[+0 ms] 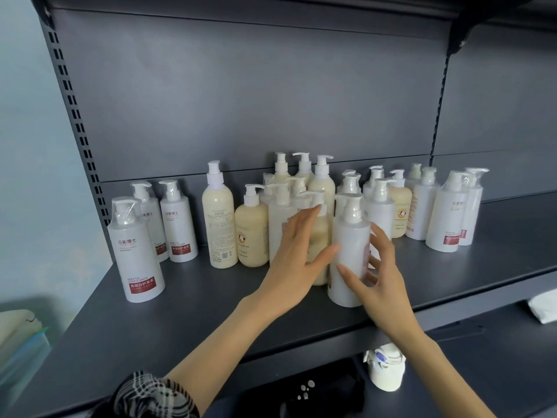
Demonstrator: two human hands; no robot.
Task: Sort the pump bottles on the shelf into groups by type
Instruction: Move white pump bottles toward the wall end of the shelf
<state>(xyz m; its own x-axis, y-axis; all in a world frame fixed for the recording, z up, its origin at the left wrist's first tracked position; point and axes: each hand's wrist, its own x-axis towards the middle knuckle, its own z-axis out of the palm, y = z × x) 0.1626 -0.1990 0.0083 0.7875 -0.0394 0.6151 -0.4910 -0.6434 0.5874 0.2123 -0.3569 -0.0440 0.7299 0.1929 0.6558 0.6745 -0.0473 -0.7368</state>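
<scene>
Pump bottles, white plastic and creamy yellow ones w/ white pump tops, stand mixed up on the dark grey metal shelf (187,300). Three white ones w/ red labels (136,251) sit apart at the left. Right hand (381,285) is loose around a front white bottle (351,251), fingers spread. Left hand (297,260) is flat and loose against a yellow bottle (320,233).

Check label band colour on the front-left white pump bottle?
Red band on the white pump bottle, clearest in the head view.
</scene>
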